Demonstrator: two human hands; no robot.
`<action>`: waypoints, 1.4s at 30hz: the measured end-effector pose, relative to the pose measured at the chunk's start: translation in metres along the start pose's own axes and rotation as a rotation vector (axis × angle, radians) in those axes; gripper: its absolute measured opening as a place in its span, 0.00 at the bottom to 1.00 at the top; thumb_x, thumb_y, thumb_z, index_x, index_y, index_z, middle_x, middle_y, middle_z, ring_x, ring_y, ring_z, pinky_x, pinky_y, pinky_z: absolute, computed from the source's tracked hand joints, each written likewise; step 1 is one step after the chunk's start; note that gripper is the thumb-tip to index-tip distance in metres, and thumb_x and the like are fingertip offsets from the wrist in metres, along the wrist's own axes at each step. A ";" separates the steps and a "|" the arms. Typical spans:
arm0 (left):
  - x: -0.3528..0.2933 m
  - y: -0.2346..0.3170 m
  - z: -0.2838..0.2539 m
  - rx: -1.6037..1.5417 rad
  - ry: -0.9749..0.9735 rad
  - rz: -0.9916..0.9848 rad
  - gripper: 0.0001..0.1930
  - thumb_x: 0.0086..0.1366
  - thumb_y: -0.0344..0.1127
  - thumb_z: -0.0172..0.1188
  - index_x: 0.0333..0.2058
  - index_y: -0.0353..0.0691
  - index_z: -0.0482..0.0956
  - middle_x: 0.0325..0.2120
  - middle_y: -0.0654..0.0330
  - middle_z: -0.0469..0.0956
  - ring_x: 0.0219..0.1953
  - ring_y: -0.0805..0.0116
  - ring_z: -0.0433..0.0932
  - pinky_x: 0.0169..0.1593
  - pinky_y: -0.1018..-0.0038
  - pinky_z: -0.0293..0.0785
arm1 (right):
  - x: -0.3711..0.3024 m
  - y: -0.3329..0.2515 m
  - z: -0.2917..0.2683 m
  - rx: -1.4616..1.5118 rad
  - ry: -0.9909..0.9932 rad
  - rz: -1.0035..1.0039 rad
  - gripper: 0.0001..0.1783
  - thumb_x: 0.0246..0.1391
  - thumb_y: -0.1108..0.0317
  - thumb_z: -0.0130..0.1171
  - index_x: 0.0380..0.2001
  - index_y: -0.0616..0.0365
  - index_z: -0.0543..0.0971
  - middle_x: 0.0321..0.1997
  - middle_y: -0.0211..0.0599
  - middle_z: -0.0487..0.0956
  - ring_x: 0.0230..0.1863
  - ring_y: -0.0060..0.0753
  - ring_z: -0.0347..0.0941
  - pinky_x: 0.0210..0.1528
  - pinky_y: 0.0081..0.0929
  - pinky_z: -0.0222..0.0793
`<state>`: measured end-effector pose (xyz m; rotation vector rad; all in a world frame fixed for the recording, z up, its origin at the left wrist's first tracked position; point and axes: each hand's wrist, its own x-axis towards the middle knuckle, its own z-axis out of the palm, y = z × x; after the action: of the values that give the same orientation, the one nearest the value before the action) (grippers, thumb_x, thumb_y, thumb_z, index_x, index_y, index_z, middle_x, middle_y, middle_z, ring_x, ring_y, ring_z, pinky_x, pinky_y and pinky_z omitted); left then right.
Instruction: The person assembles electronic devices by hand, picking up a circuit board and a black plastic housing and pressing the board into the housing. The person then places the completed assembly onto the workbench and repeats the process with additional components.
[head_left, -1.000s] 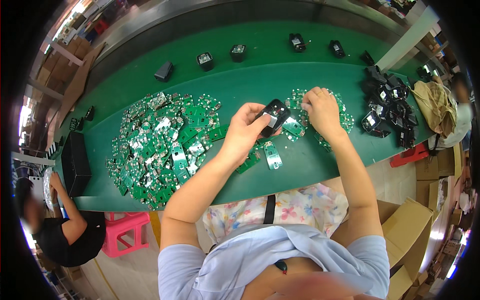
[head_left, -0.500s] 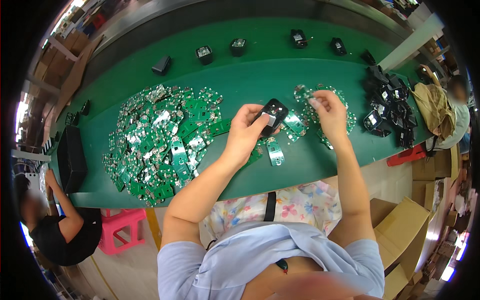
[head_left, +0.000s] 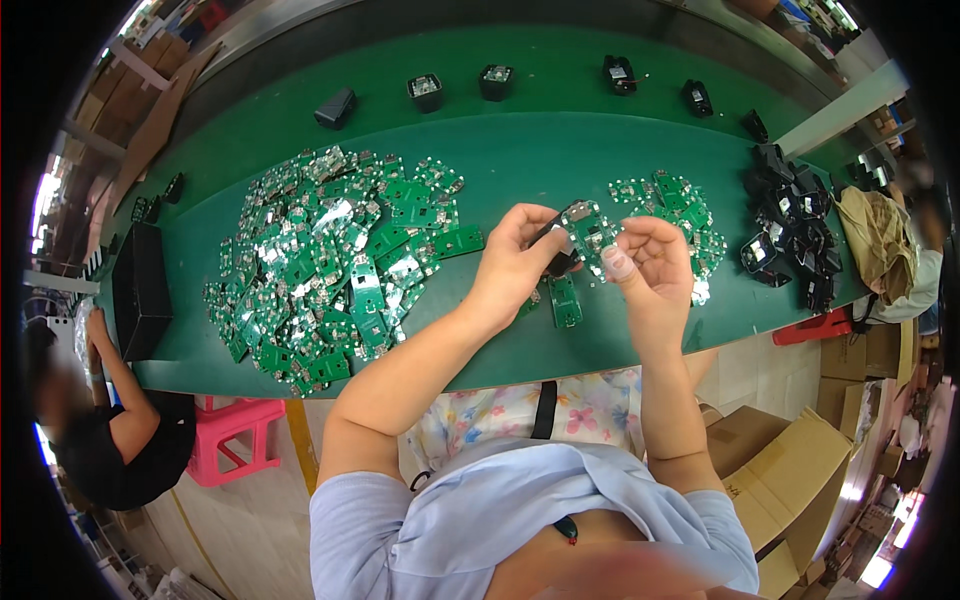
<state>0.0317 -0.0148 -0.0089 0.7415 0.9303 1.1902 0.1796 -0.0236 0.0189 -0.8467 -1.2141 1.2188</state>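
Note:
My left hand [head_left: 508, 268] is closed round a black plastic housing [head_left: 565, 264], the thumb lying on top of it. Between the thumb and fingers of my right hand [head_left: 655, 268] is a green circuit board [head_left: 588, 232] with small parts on its face. The board overlaps the housing and hides much of it; whether the two touch, I cannot tell. Just below them, a loose green circuit board [head_left: 565, 302] lies on the table. Beyond my right hand is a small pile of circuit boards [head_left: 682, 200].
A large heap of circuit boards [head_left: 310, 260] covers the left of the green table [head_left: 540, 150]. Black housings [head_left: 795, 215] are piled at the right; several more stand along the back, one a black housing [head_left: 424, 92]. A black box [head_left: 142, 290] stands far left, near a seated person.
My right hand has brought the circuit board left and nearer, from above the small pile to the housing. My left hand still grips the housing. The whole view has shifted slightly.

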 end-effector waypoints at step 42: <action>-0.013 0.002 0.008 0.711 -0.019 0.626 0.05 0.55 0.26 0.59 0.32 0.39 0.77 0.39 0.60 0.70 0.29 0.78 0.70 0.28 0.84 0.67 | 0.009 -0.014 -0.013 -1.288 -0.191 -0.678 0.08 0.34 0.72 0.62 0.22 0.52 0.74 0.32 0.29 0.69 0.33 0.32 0.65 0.30 0.28 0.57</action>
<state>0.0367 -0.0273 -0.0006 1.7031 1.1596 1.3793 0.1950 -0.0160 0.0316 -1.0474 -2.2300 -0.1690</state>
